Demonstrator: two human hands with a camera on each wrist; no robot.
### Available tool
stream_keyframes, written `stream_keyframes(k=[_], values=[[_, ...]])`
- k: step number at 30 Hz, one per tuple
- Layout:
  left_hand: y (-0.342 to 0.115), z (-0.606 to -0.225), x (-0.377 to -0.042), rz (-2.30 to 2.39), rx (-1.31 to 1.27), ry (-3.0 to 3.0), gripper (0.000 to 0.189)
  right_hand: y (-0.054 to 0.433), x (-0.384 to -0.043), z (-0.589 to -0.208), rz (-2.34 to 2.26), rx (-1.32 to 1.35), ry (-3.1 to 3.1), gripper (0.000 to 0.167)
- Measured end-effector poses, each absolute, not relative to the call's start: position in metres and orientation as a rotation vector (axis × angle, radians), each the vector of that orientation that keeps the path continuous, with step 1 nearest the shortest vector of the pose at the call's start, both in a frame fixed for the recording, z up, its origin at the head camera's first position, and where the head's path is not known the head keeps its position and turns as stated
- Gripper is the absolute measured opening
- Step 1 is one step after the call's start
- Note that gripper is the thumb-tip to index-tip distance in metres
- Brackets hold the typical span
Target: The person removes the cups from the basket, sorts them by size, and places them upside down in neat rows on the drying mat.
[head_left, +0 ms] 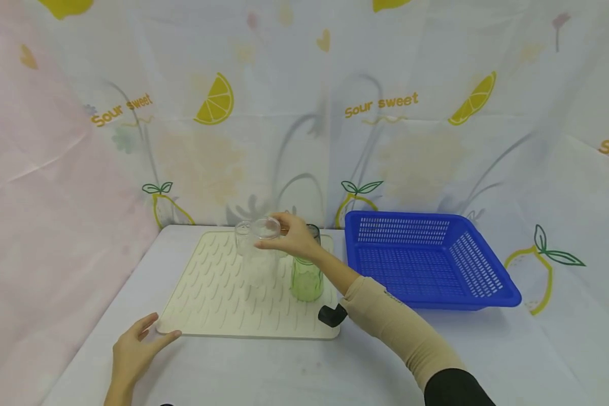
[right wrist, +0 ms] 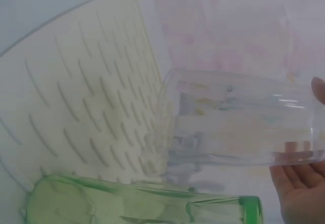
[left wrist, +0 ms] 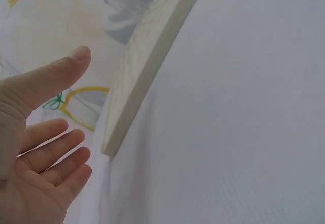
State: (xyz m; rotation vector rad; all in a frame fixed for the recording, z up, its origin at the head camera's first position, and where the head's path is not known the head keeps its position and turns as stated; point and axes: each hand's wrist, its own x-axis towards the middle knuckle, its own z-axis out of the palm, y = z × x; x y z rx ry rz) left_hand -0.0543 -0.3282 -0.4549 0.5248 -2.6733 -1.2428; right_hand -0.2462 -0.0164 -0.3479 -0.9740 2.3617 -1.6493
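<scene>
My right hand [head_left: 294, 239] grips a clear drinking glass [right wrist: 238, 120] near its upper end, thumb on one side and fingers on the other. This glass stands roughly upright over the cream ridged mat [head_left: 208, 304]; whether its lower end touches the mat I cannot tell. Beside it, under my right wrist, a green glass [head_left: 307, 280] stands on the mat, with a dark grey glass [head_left: 313, 230] partly hidden behind. Another clear glass [head_left: 241, 237] shows behind the held one. By the mat's front left corner, my left hand [head_left: 134, 352] holds nothing, thumb and fingers spread apart.
To the right of the mat sits a blue plastic basket [head_left: 467, 217] with slotted walls. A white cloth [head_left: 243, 372] covers the table. Printed lemon fabric [head_left: 284, 152] hangs behind, close to the table's back edge.
</scene>
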Motion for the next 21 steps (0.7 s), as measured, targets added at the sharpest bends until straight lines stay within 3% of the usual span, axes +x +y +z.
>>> stream_keyframes(k=[8,21], values=[[-0.340,-0.465,-0.061,-1.258,0.578,-2.890,0.105,-0.025,-0.259,-0.353,-1.594,-0.942,2.439,0.057],[-0.337,-0.475,-0.061,-1.204,0.563,-2.949,0.109,-0.035,-0.267,-0.358,-1.394,-0.895,2.569,0.058]])
